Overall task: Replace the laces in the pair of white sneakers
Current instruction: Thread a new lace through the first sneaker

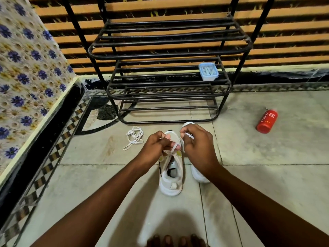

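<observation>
Two white sneakers stand on the tiled floor, toes pointing away from me. Over the left sneaker [171, 182] my left hand [156, 146] pinches one end of a white lace [175, 145] above the eyelets. My right hand [197, 145] pinches the other end of the same lace, whose tip sticks out past the fingers. The two ends cross over the tongue. The right sneaker [199, 175] is mostly hidden under my right hand and wrist. A loose white lace [134, 137] lies coiled on the floor left of the shoes.
A black metal shoe rack [169, 75] stands just beyond the sneakers, with a small blue-lidded plastic box [208, 71] on a shelf. A red bottle [266, 121] lies on the floor at right. A floral-covered bed edge [26, 86] runs along the left. My toes [176, 240] show at the bottom.
</observation>
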